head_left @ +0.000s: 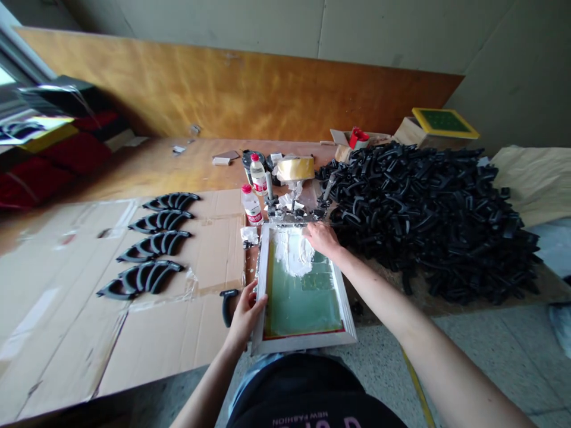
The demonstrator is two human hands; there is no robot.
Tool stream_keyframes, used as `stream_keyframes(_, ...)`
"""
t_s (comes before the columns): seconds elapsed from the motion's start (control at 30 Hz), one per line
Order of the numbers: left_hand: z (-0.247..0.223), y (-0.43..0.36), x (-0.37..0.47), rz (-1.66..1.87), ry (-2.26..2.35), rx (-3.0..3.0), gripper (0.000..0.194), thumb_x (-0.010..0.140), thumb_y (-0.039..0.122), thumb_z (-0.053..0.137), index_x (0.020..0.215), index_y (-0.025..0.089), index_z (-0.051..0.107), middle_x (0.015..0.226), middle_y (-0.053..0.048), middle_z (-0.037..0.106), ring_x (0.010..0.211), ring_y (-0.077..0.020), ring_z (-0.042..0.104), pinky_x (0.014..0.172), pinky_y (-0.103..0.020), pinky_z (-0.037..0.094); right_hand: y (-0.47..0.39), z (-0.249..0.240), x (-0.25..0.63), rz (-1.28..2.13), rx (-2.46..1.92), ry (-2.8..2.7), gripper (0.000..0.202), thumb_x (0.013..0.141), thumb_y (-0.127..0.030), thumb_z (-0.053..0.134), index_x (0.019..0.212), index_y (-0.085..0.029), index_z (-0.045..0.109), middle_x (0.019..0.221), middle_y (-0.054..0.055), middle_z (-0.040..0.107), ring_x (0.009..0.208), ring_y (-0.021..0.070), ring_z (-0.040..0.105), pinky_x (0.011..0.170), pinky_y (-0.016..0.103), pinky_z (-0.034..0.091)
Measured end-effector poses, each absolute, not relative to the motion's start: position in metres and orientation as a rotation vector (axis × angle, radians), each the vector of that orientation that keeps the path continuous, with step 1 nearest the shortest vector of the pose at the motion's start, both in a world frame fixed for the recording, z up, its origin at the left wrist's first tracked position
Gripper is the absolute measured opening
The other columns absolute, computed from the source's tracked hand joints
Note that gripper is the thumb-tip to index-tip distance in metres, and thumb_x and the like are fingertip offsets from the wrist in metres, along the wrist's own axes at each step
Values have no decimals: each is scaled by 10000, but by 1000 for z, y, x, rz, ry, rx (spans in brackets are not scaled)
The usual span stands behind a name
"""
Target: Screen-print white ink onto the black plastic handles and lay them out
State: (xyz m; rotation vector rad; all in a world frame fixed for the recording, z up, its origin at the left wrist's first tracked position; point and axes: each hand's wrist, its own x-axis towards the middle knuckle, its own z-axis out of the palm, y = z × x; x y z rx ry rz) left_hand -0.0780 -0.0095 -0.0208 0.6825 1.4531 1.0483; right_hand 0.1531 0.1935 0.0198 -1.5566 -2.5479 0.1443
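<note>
A screen-printing frame [350, 321] with green mesh [298, 309] lies in front of me. White paste is smeared over the mesh's far half. My left hand [247, 310] grips the frame's left side, its thumb on the rim. Just left of that hand lies a black curved plastic part [228, 306]. At the frame's far end, my right hand [323, 239] is closed above the mesh beside the paste; what its fingers hold is hidden. A metal clamp fixture [292, 215] stands right behind the frame.
Several rows of black curved parts [149, 278] lie on cardboard [178, 327] at left. A large heap of black parts [428, 220] covers the right. Two red-capped bottles [252, 205] and a tape roll [295, 168] stand behind the frame. A yellow-rimmed screen [473, 132] rests at back right.
</note>
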Motion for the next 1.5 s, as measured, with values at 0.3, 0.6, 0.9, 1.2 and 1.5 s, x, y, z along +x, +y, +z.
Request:
stream_keyframes(0.3, -21, -10, -82, 1027, 1381, 647, 790, 678, 474, 782, 1345, 205, 453, 999, -54, 705, 896, -234, 671, 770, -333, 521, 128, 28, 164, 180, -848, -2916, 119, 859, -123, 543, 910, -156, 645, 924, 90, 665, 923, 225, 585, 784, 311, 446)
stream_keyframes(0.6, -12, -9, -80, 1028, 1454, 670, 781, 639, 517, 787, 1301, 200, 519, 875, -26, 690, 831, -232, 666, 709, -321, 520, 132, 17, 164, 180, -965, -2731, 160, 865, -96, 527, 919, -169, 659, 944, 89, 653, 935, 229, 561, 784, 326, 449)
stream_keyframes(0.9, 16, -11, -82, 1021, 1429, 687, 847, 677, 522, 773, 1399, 224, 447, 868, -17, 695, 814, -219, 662, 703, -300, 516, 169, 41, 151, 277, -1178, -2566, 369, 897, -358, 643, 1252, -267, 604, 1050, 39, 688, 912, 192, 629, 798, 285, 477)
stream_keyframes(1.2, 102, 50, -84, 1479, 1318, 855, 511, 720, 627, 672, 1031, 222, 700, 990, -43, 710, 842, -214, 653, 664, -298, 537, 223, 48, 241, 284, -1839, -1957, 331, 977, -328, 421, 1202, -204, 631, 929, 69, 726, 865, 214, 661, 806, 307, 479)
stream_keyframes(1.5, 82, 61, -41, 1497, 1197, 543, 409, 785, 470, 690, 1089, 209, 612, 844, -15, 690, 673, -117, 629, 546, -198, 484, 127, -24, 185, 431, -1402, -2420, 282, 844, -299, 706, 1117, -237, 677, 1091, 66, 678, 1059, 235, 579, 960, 386, 421)
